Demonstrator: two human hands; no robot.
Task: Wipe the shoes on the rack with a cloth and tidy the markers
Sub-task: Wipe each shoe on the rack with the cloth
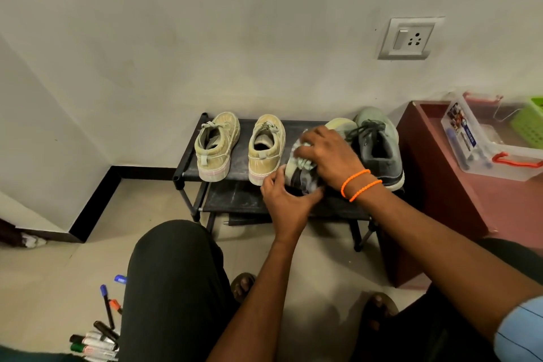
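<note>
Both hands (286, 200) on grey shoe (296, 169)

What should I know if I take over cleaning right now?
Left hand steadies the third shoe at its heel, grip curled round it. Right hand presses the cloth onto that shoe. All four shoes sit on the rack; which are already wiped can't be told. The markers lie loose on the floor, bottom left, not yet tidied.

The black shoe rack (191, 169) carries four shoes on top; markers (97, 339), perhaps six, strew the floor (58, 273).
</note>
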